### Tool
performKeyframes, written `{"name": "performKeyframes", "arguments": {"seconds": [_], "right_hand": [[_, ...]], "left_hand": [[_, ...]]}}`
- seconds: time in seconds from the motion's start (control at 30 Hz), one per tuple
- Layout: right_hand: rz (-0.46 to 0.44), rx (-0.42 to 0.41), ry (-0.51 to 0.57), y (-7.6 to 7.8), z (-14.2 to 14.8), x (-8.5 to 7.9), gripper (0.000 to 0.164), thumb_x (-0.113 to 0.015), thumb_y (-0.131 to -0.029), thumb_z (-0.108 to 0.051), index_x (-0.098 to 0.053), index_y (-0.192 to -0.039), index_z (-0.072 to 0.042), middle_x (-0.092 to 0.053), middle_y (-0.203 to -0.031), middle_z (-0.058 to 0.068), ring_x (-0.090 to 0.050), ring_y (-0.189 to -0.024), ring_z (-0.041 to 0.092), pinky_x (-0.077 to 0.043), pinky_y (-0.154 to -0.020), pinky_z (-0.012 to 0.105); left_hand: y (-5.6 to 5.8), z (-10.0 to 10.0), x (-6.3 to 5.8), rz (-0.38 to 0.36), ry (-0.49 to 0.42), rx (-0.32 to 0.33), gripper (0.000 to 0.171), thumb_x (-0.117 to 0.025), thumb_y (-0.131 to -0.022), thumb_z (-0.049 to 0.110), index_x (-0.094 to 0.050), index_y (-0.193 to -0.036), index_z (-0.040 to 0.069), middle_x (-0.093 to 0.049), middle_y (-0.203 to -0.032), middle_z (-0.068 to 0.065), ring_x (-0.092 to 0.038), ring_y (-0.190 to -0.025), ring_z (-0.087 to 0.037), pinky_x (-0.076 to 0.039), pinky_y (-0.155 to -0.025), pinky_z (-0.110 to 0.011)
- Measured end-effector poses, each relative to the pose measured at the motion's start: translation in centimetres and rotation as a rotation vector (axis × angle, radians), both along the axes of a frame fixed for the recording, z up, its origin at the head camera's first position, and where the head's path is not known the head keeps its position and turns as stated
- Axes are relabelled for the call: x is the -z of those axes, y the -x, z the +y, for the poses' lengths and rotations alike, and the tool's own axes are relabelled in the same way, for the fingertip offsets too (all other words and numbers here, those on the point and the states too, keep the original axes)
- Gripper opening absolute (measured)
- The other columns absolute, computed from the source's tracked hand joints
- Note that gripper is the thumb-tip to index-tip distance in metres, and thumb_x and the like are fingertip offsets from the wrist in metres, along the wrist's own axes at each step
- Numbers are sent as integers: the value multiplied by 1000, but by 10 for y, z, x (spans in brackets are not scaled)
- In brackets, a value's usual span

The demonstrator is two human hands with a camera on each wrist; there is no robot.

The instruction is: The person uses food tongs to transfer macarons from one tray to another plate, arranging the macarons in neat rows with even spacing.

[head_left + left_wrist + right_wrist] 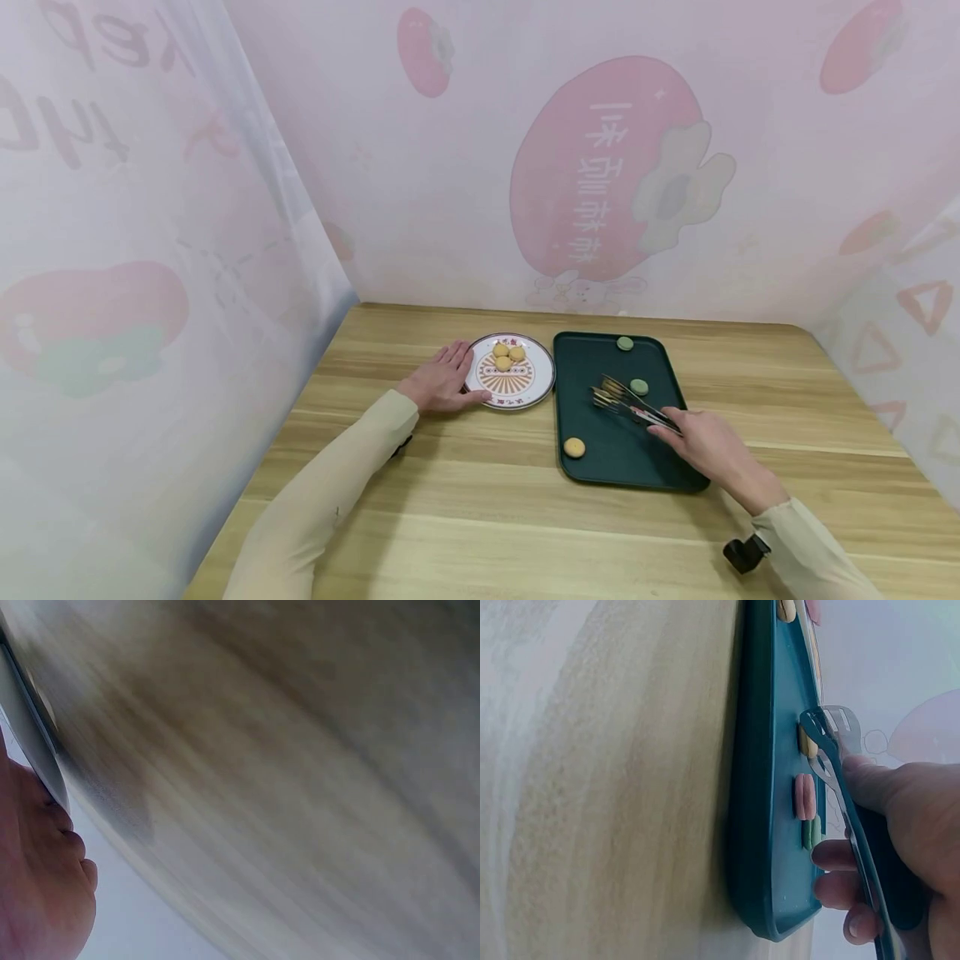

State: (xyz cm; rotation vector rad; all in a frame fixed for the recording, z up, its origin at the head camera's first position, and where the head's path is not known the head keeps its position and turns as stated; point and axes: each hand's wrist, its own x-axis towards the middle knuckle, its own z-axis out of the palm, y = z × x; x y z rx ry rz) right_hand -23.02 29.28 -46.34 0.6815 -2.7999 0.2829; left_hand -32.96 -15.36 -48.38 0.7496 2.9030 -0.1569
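My left hand (447, 383) rests against the left rim of a white patterned plate (531, 387), fingers extended and thumb on the near rim. Three yellow macarons (502, 363) sit together on that plate. The right hand (705, 443) grips slotted metal tongs (843, 796) with dark handles, held over a dark green tray (611, 467). By the tong heads there is a yellow macaron (811, 745); whether they pinch it I cannot tell. Close by are a pink macaron (804, 796) and a green macaron (639, 387). Another green macaron (625, 342) lies at the tray's far end, a yellow macaron (574, 447) near its front left.
Plate and tray stand side by side, nearly touching, on a wood-grain table (480, 517). Behind the table hangs a pale pink printed curtain (465, 167), and further curtains close off both sides. The tray has a raised rim (759, 825).
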Motion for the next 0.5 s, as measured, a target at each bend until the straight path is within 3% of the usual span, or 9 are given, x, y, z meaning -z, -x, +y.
{"name": "performKeyframes", "arguments": {"seconds": [0.5], "right_hand": [[-62, 17, 7, -3, 0, 1, 21, -68, -92, -30, -64, -91, -10, -37, -55, -9, -36, -47, 7, -29, -46, 22]], "left_hand": [[0, 1, -2, -4, -4, -6, 109, -22, -89, 82, -10, -156, -2, -8, -165, -20, -7, -154, -32, -12, -126, -43]]}}
